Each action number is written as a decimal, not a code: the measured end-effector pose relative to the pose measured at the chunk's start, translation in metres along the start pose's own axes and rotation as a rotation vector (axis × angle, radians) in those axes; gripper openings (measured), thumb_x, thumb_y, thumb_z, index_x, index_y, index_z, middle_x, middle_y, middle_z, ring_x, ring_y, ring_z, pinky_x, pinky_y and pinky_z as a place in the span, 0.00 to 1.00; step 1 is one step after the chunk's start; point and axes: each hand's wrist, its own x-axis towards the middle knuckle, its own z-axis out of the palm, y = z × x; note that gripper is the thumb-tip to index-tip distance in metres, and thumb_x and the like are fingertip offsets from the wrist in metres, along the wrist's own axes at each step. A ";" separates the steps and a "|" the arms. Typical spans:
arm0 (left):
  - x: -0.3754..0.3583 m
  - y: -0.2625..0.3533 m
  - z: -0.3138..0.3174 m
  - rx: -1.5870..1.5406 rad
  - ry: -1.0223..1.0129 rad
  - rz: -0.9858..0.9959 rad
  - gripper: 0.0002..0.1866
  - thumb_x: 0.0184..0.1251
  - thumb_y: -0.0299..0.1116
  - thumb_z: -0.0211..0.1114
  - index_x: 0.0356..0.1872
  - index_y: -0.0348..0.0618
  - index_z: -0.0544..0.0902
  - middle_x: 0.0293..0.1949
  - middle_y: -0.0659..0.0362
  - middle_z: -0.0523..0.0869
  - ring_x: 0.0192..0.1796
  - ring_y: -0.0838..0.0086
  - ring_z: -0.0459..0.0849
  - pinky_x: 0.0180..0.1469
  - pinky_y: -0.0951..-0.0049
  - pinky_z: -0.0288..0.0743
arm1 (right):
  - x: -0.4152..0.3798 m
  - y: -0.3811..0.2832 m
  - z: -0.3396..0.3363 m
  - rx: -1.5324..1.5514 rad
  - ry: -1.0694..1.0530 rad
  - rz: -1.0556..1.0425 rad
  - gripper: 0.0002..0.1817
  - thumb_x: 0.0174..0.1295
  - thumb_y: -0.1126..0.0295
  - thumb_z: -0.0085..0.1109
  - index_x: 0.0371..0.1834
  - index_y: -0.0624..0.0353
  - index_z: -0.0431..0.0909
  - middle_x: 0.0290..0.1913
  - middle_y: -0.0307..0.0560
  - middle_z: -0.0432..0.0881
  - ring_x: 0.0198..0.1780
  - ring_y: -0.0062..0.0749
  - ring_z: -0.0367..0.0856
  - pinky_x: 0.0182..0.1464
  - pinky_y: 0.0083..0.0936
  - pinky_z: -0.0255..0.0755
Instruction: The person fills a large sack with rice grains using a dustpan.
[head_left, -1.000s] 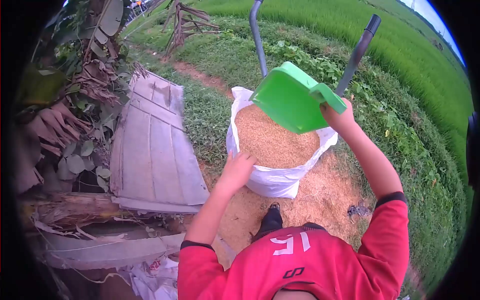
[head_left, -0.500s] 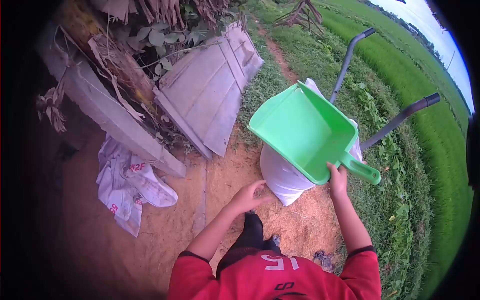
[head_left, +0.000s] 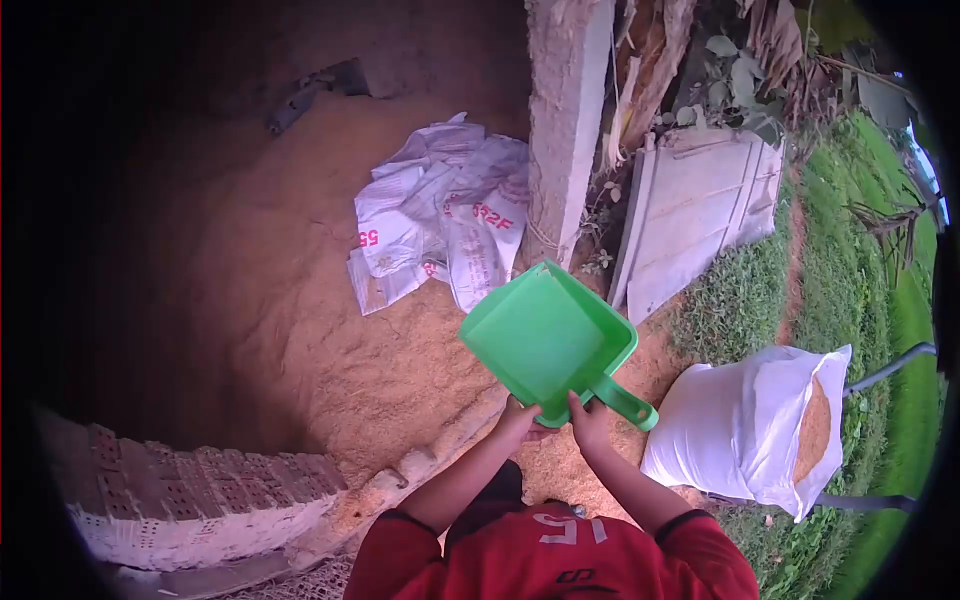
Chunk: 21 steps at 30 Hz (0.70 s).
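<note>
A green plastic dustpan (head_left: pixel 540 335) is held in front of my body, its open side facing up and away from me, with nothing in its pan. My left hand (head_left: pixel 522 420) grips the near edge of the pan, fingers partly hidden under it. Close beside it, my right hand (head_left: pixel 590 418) is closed on the rim by the base of the handle. Beyond the dustpan, a large heap of tan, husk-like material (head_left: pixel 310 290) spreads over the floor. Some crumpled white sacks (head_left: pixel 440 215) with red print lie on the heap.
To the right stands a full white sack (head_left: pixel 735 425), its open mouth showing tan husks, near grey metal handles (head_left: pixel 890 368). A concrete post (head_left: pixel 565 120) and a leaning board (head_left: pixel 700 215) border the opening. A brick stack (head_left: pixel 190 490) is at lower left.
My view and body have turned left, from the full sack towards the heap. The dustpan has moved along with me, and my left hand, free before, now grips its edge.
</note>
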 end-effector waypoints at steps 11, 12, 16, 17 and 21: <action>-0.023 0.103 -0.268 -0.149 0.552 0.053 0.22 0.54 0.30 0.53 0.48 0.42 0.55 0.34 0.50 0.74 0.24 0.68 0.79 0.13 0.80 0.62 | 0.098 0.018 0.203 -0.354 -0.879 0.014 0.35 0.52 0.67 0.57 0.59 0.65 0.47 0.48 0.54 0.71 0.43 0.35 0.74 0.45 0.26 0.69; -0.023 0.109 -0.286 -0.127 0.597 0.037 0.23 0.53 0.29 0.53 0.49 0.42 0.55 0.35 0.50 0.74 0.25 0.68 0.79 0.15 0.78 0.64 | 0.114 0.019 0.211 -0.297 -0.869 0.014 0.35 0.53 0.67 0.56 0.60 0.62 0.46 0.45 0.54 0.74 0.40 0.37 0.75 0.44 0.27 0.69; -0.003 0.135 -0.343 -0.028 0.609 -0.018 0.27 0.51 0.25 0.50 0.55 0.47 0.55 0.43 0.53 0.72 0.47 0.64 0.73 0.35 0.64 0.73 | 0.179 -0.057 0.266 -0.209 -0.710 0.673 0.33 0.59 0.52 0.42 0.62 0.57 0.44 0.40 0.51 0.76 0.36 0.34 0.78 0.38 0.30 0.70; 0.003 0.145 -0.350 0.013 0.625 -0.030 0.27 0.51 0.27 0.51 0.55 0.45 0.57 0.42 0.53 0.74 0.38 0.68 0.76 0.31 0.69 0.73 | 0.195 -0.068 0.282 -0.211 -0.727 0.674 0.33 0.58 0.47 0.40 0.60 0.58 0.50 0.39 0.50 0.76 0.36 0.33 0.78 0.38 0.30 0.70; 0.034 0.201 -0.383 0.072 0.461 -0.020 0.26 0.49 0.28 0.53 0.53 0.38 0.59 0.32 0.52 0.76 0.25 0.72 0.77 0.22 0.75 0.73 | 0.274 -0.057 0.355 -0.335 -0.966 0.658 0.28 0.57 0.47 0.41 0.47 0.62 0.65 0.29 0.46 0.77 0.25 0.29 0.78 0.26 0.20 0.71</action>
